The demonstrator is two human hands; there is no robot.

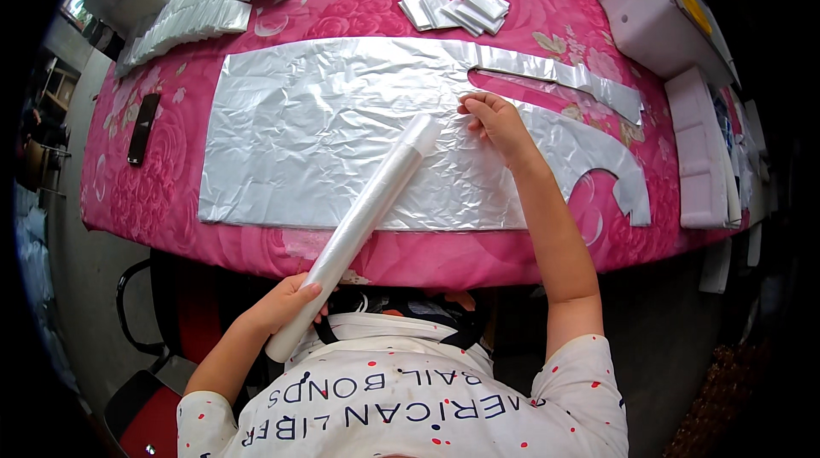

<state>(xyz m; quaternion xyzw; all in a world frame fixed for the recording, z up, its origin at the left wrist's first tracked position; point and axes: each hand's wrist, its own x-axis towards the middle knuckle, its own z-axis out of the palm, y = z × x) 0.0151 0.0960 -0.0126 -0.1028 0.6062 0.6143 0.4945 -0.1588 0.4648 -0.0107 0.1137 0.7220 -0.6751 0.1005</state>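
Note:
My left hand point(290, 302) is closed round the lower end of a long roll point(363, 206) of whitish, translucent plastic film. The roll slants up to the right, its far end over a shiny, silvery-white plastic carrier bag point(299, 125). That bag lies flat and wrinkled across the table, its strap-like handles toward the right; whether it is one or several layers I cannot tell. Above it, near the handle cut-out, my right hand point(500, 126) is bent with thumb and forefinger pinched together. Anything between those fingertips is too thin or small to make out.
A pink flowered cloth point(256, 244) covers the table. A dark phone point(143, 129) lies at left. Small folded silvery packets point(461, 9) sit at the back, with a large row of similar packets point(201, 9) back left. White foam boxes point(641, 9) stand at right.

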